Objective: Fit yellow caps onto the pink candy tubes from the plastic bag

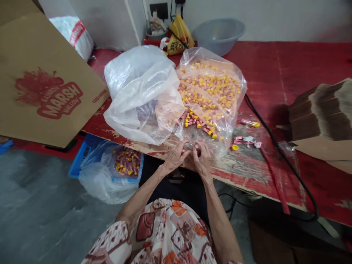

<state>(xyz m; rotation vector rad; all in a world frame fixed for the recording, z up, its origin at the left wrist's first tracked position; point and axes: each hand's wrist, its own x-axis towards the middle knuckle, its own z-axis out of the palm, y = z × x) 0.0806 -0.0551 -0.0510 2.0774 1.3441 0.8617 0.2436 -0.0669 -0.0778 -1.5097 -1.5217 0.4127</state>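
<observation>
At the table's front edge, my left hand (176,156) is closed in a pinch; what it holds is hidden. Close beside it, my right hand (202,157) has curled fingers with a bit of something reddish at the fingertips, too small to name. Both hands are by the mouth of a clear plastic bag (233,95) full of small red-labelled tubes with yellow caps. Several of these tubes (196,119) lie loose at the bag's opening. Left of it sits a crumpled whitish plastic bag (143,91), its contents only faintly visible.
A blue crate (75,167) below the table holds a bag of similar tubes (128,161). A marshmallow carton (55,91) stands left. A black cable (277,143), a yellow cap (235,147) and stacked cardboard (321,113) lie right. A bluish basin (220,35) is behind.
</observation>
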